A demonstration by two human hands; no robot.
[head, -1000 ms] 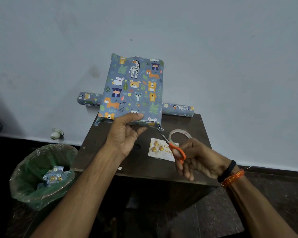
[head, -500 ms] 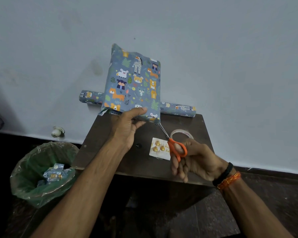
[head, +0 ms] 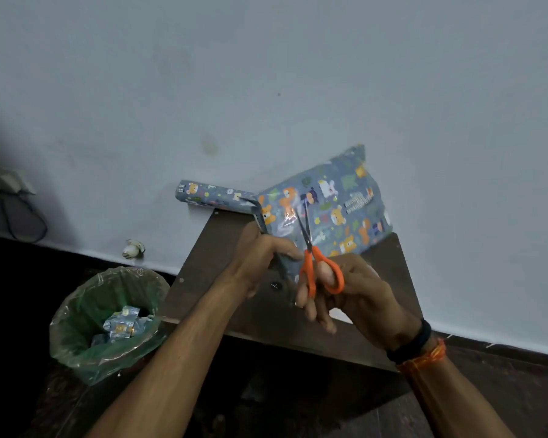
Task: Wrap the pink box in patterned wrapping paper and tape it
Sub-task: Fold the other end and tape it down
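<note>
While trimming is under way: findings are set out below.
Step in hand: judged to be trimming surplus paper at the near end of the wrapped box (head: 326, 207); no pink shows, the patterned paper covers it all.
Left hand (head: 260, 260): fingers curled, pinching the paper's loose near edge, just left of the blades.
Right hand (head: 345, 292): thumb and fingers threaded through the orange scissors (head: 318, 267), gripping them; blades parted, tips lying over the paper.
Box position: tilted, just beyond both hands, its far end toward the wall (head: 266, 74); whether it rests on the tabletop (head: 225, 267) cannot be told.
Other items: paper roll (head: 212, 197) beyond the left hand; bin (head: 108, 320) of offcuts to the left of the left forearm.
Next move, as judged: bring the blades together along a straight line, paper held taut, then fold the flap and tape it.
Tape: not visible.
</note>
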